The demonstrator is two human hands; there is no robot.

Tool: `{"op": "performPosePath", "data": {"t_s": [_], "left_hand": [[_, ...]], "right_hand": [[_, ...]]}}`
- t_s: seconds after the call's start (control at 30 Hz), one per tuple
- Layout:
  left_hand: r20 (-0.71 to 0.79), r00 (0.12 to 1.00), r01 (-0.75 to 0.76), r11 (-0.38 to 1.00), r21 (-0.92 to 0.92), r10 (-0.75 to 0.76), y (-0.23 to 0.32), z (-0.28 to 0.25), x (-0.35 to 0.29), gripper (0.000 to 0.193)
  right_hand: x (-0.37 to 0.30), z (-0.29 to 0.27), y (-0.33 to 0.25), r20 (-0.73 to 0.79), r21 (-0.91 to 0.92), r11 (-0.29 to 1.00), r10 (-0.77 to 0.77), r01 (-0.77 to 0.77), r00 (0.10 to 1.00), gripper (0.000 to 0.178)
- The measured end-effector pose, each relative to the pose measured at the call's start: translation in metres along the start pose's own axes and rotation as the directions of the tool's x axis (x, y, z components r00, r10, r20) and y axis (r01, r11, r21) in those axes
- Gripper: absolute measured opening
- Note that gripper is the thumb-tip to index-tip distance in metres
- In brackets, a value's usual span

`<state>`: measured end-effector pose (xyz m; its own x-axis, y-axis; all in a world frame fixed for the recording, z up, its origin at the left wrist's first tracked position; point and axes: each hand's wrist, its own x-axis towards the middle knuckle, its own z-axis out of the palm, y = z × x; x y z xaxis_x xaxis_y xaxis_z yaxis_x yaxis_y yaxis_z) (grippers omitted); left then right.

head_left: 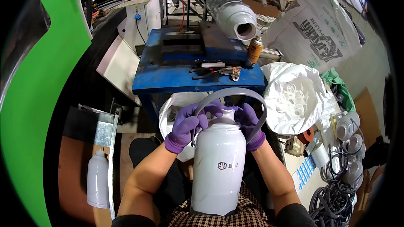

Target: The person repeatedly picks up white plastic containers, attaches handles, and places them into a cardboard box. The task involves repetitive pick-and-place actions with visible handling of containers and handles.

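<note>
A glossy light-grey vacuum flask body (219, 172) stands upright in my lap, its narrow neck at the top. A grey curved carrying handle (240, 91) arches over the neck, its ends coming down at either side of the flask's shoulder. My left hand (189, 124), in a purple glove, is closed around the left part of the handle, fingertips close to the neck. Also gloved in purple, my right hand (251, 124) is curled at the right side of the neck, against the handle's right end. The handle partly covers its fingers.
Ahead is a blue metal bench (168, 73) with pliers (206, 73), an orange spray can (254, 50) and another flask body (240, 21). A white sack of clear rings (292, 105) stands right, above coiled grey strips (332, 204). At left, another flask body (97, 180) lies beside a metal rail.
</note>
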<state>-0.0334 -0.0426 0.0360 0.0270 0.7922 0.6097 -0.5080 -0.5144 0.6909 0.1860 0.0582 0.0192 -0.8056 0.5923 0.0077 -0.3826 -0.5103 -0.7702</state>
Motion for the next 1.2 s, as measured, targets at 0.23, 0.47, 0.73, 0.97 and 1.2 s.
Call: {"op": "performPosePath", "data": {"t_s": [0.23,0.47,0.73,0.97,1.2], "left_hand": [[0.053,0.950,-0.269,0.724,0.635,0.306,-0.001,0.017,0.001,0.019],[0.320,0.908,-0.417,0.667,0.618,0.271,-0.002,0.036,0.018,0.020],[0.642,0.718,-0.695,0.216,0.686,0.270,0.003,0.055,0.003,0.010],[-0.162,0.973,-0.048,0.826,0.562,0.167,-0.017,0.048,-0.017,0.021],[-0.085,0.996,0.008,0.913,0.407,0.030,-0.043,-0.002,0.026,0.042]], "right_hand": [[-0.010,0.021,-0.019,0.112,-0.051,0.998,0.044,-0.038,0.993,0.039],[-0.012,-0.006,-0.017,0.145,-0.062,0.997,0.060,-0.051,0.988,0.054],[-0.023,-0.021,-0.020,0.066,-0.143,0.990,0.017,-0.008,0.998,0.037],[0.001,-0.012,-0.011,0.086,-0.295,0.955,0.058,-0.030,0.995,0.030],[-0.011,0.015,-0.018,-0.016,0.051,0.970,0.237,-0.236,0.971,0.041]]}}
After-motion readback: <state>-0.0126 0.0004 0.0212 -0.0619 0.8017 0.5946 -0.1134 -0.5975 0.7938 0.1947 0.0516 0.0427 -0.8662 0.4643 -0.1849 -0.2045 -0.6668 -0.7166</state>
